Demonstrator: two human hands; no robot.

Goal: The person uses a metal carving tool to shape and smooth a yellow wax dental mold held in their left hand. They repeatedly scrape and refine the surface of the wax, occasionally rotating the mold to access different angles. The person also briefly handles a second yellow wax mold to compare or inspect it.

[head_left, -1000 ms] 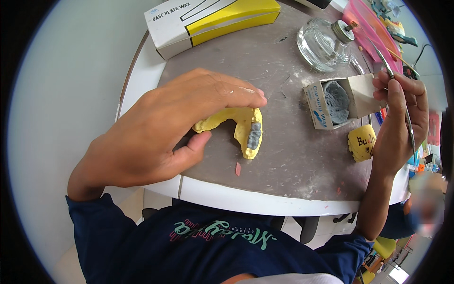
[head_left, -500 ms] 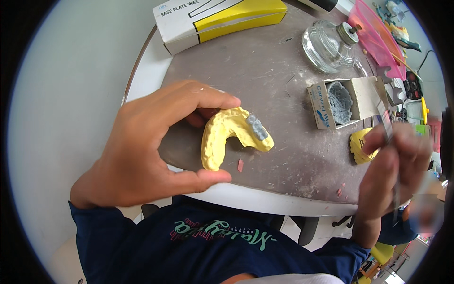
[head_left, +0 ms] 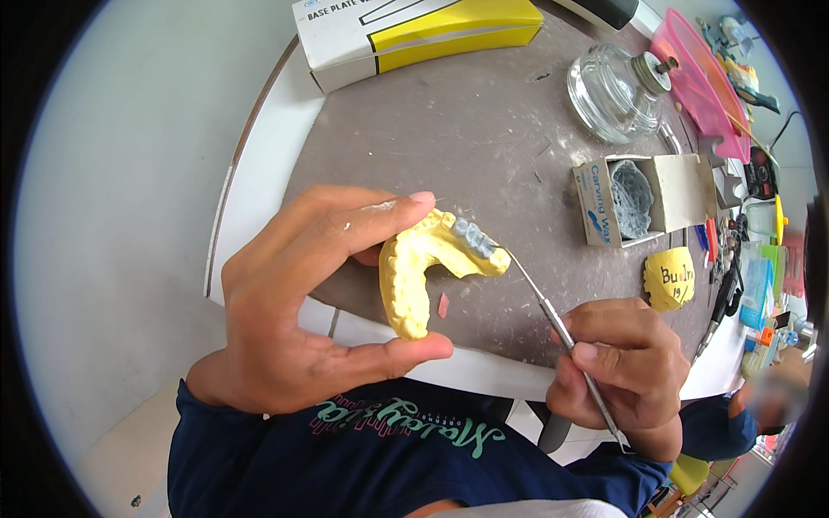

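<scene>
Between thumb and fingers, my left hand (head_left: pixel 298 293) grips a yellow dental cast (head_left: pixel 406 281) shaped like a horseshoe. Grey wax teeth (head_left: pixel 473 237) sit in a row on the cast's right arm. My right hand (head_left: pixel 622 367) is closed round a thin metal wax carver (head_left: pixel 566 332), held like a pen. Its fine tip reaches the end of the grey wax, where it seems to touch; the exact contact is too small to tell. The carver's other hooked end points down past my wrist. A pink wax scrap (head_left: pixel 443 305) lies just right of the cast.
An open carton of grey carving wax (head_left: pixel 596 203) and another yellow cast (head_left: pixel 669 281) stand to the right. Behind are a glass spirit burner (head_left: pixel 613 91), a pink basket (head_left: pixel 704 86) and a white-yellow wax box (head_left: pixel 423 39). A person (head_left: pixel 730 423) is at the far right.
My right hand has come in from the right, bringing the carver's tip to the grey wax. My left hand and the cast have shifted slightly right and down in view.
</scene>
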